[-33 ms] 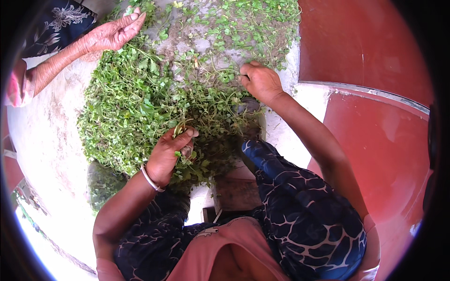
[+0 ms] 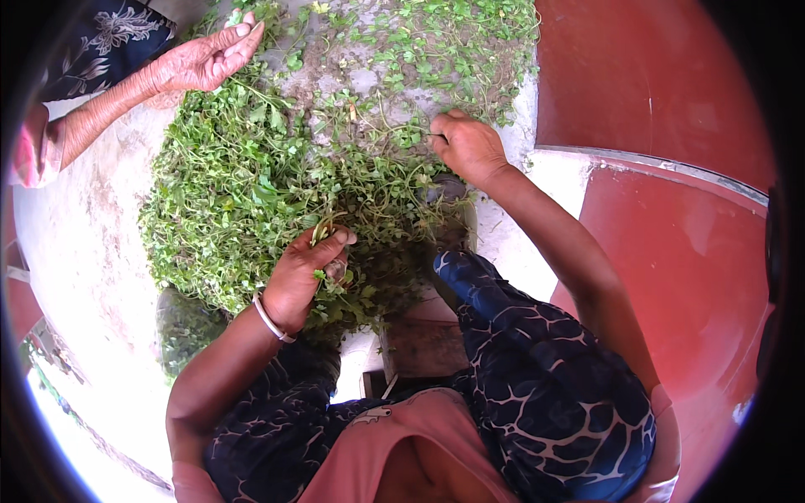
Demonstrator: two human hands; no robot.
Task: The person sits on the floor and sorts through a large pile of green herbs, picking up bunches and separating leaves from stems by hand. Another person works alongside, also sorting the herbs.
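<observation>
My left hand [image 2: 300, 272], with a pale bangle at its wrist, is closed around a small bunch of leafy green herbs [image 2: 362, 303]. The cut-looking stem ends stick up past the thumb, while the leaves hang below the fist. Farther off to the right, my right hand [image 2: 466, 147] is closed in a pinch at the edge of the spread greens, on what looks like a thin herb sprig [image 2: 402, 134]. Its fingertips are partly hidden. Between and beyond both hands lies a wide heap of the same leafy herbs [image 2: 226, 180], thick on the left and thinner at the far right.
Another person's hand [image 2: 210, 60] reaches in from the far left, over the heap, fingers pinched near some sprigs. Red floor panels [image 2: 671, 277] with a pale strip lie to the right. My knees [image 2: 537, 360] in dark patterned cloth are close below the heap.
</observation>
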